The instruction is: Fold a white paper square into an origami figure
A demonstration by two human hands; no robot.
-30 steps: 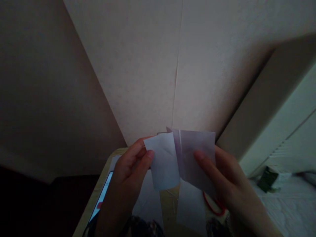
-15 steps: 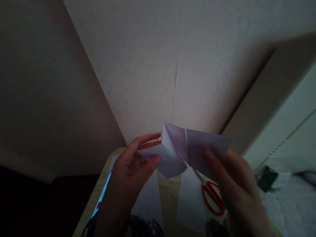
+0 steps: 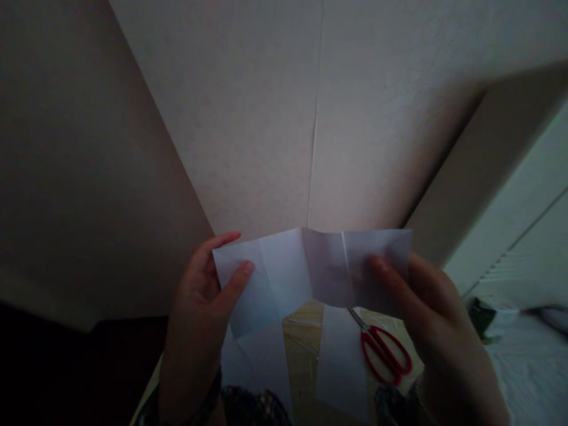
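A strip of white paper with several upright creases stretches between my two hands, above a small wooden table. My left hand pinches its left end, thumb on the near face and fingers behind. At the right end my right hand grips it the same way, with the fingers partly hidden by the paper. Below my right hand lies a pair of scissors with red handles; the blade tips are covered by the strip.
On the wooden table lie two more white paper pieces, a left sheet and a right sheet, with thin clear strips between them. A pale wall rises behind. A dark green object sits at the far right.
The paper strip was folded in at its middle and is now spread out nearly flat. My left hand has moved left, to the strip's end. The right hand still holds its end.
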